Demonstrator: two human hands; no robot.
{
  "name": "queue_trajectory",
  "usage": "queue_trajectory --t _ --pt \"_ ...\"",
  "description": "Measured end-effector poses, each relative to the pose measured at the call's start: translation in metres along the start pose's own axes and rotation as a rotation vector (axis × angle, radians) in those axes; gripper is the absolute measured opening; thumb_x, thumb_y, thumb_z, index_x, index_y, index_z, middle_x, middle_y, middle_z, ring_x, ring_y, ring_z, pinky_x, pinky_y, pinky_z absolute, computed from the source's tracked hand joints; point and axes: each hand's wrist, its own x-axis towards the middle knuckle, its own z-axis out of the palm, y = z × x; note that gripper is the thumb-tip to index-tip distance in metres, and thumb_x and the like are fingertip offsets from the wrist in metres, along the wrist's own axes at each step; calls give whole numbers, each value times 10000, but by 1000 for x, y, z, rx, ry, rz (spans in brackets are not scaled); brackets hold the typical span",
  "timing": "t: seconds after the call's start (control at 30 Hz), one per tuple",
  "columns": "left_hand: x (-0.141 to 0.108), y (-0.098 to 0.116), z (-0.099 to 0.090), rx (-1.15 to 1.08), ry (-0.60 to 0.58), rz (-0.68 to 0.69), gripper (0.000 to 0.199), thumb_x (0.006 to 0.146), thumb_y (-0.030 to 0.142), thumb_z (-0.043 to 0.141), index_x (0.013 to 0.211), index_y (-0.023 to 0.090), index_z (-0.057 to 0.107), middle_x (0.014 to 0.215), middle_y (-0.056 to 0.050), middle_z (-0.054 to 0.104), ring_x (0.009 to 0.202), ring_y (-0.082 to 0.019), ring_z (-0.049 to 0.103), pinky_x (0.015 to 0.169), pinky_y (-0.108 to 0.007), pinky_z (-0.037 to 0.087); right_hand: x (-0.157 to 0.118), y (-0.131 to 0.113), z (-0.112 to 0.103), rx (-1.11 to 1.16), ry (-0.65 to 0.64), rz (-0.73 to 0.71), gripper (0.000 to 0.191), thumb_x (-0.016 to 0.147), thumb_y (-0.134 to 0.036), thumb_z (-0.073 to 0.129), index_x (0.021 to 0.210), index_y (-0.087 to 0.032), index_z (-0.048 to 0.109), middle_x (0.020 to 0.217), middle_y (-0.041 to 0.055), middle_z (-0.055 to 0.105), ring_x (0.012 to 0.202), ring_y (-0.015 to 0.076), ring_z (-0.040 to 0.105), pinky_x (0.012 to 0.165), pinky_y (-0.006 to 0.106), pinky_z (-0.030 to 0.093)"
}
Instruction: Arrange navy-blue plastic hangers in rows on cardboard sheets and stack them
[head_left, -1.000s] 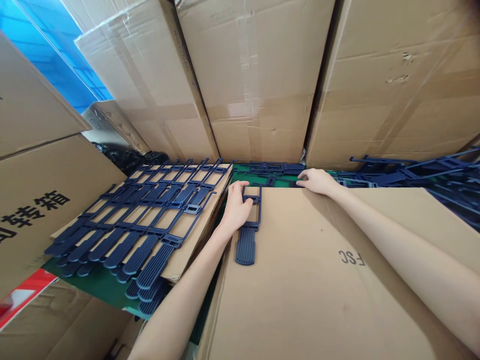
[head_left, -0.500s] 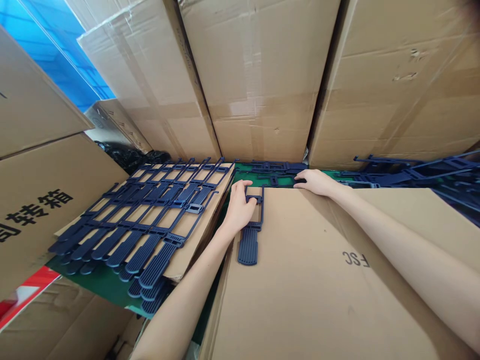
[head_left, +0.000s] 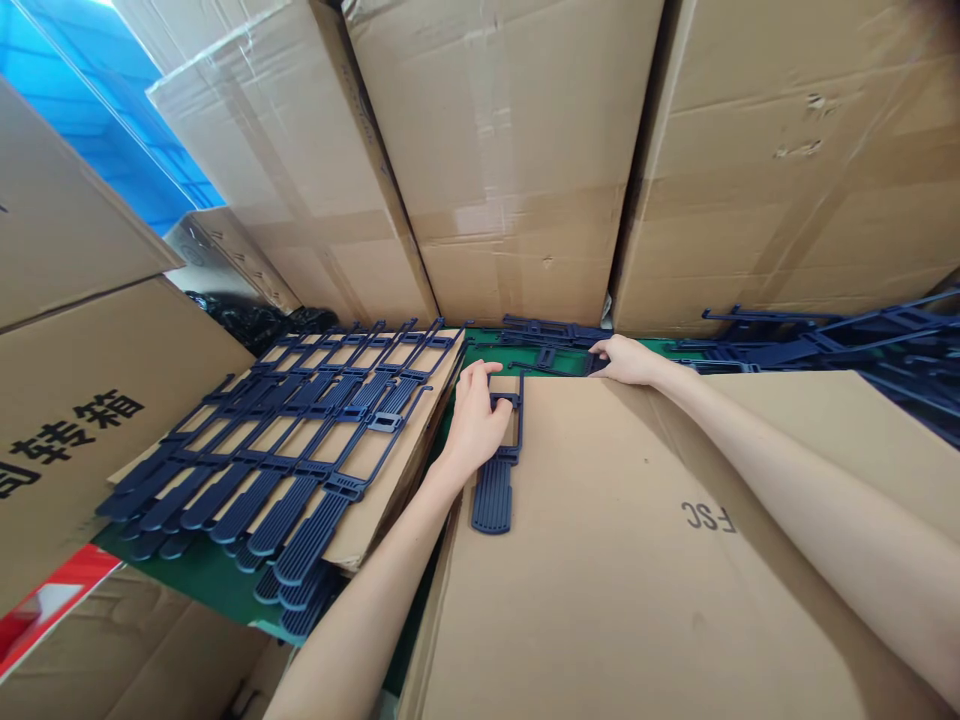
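My left hand (head_left: pixel 480 415) is curled over the upper end of a dark blue plastic frame (head_left: pixel 493 495), its thumb and fingers on the thin bars. That frame lies flat near the left edge of a cardboard sheet (head_left: pixel 600 600), its ribbed rounded tongue pointing toward me. Beyond the sheet's far edge, my right hand (head_left: pixel 626 360) pinches a dark blue plastic part (head_left: pixel 598 363), mostly hidden by the fingers. Similar plastic parts (head_left: pixel 551 332) lie beside it on the green surface (head_left: pixel 517 357).
On the left, overlapping rows of blue frames (head_left: pixel 304 495) lie on another cardboard stack (head_left: pixel 375 520). More blue parts (head_left: pixel 817 340) are piled at the right. Tall cartons (head_left: pixel 517 170) form a wall behind, and a printed carton (head_left: pixel 90 400) stands at far left.
Both hands keep nearly the same places. The right fingertips have closed in slightly on the dark blue part. The whole view has shifted a little.
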Motion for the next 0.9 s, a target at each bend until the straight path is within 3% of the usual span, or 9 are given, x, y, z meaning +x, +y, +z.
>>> queue_trajectory --t 0.1,0.33,0.47,0.67,0.8,0.9 --pt "0 0 -1 9 -1 12 444 724 24 459 1138 183 479 1253 -110 469 1285 -251 394 1107 -415 283 -4 0 -2 47 45 -11 531 730 -337 726 1205 -130 611 1092 112 662 967 232 634 824 286 487" --pt "0 0 -2 -6 -4 34 440 727 49 456 1146 179 479 1248 -118 498 1266 -260 419 1090 -439 309 -14 -6 -14 252 201 -198 142 778 -284 635 877 -194 683 904 34 686 825 200 644 727 289 477" --pt "1 0 -4 -34 8 58 436 726 64 461 1142 192 489 1254 -105 509 1267 -257 426 1099 -448 295 -20 -16 -29 166 360 -280 104 781 -245 624 839 -193 693 882 39 658 804 190 630 749 299 459" --pt "2 2 -6 -56 60 85 449 711 66 478 1139 199 500 1236 -96 527 1256 -260 434 1105 -469 276 -26 -26 -48 117 457 -285 101 769 -227 614 822 -195 693 848 38 648 783 196 616 734 317 455" --pt "1 5 -4 -190 112 74 409 768 96 476 1161 209 489 1268 -88 529 1264 -232 442 1098 -445 295 -30 -35 -60 406 576 -106 110 705 -254 665 789 -185 656 767 29 649 716 193 608 726 343 473" --pt "1 10 -2 -469 178 38 331 832 173 512 1158 222 485 1271 -84 540 1251 -207 469 1061 -405 351 -39 -53 -72 884 433 -1 149 691 -259 680 776 -188 580 755 29 645 679 176 613 641 316 496"
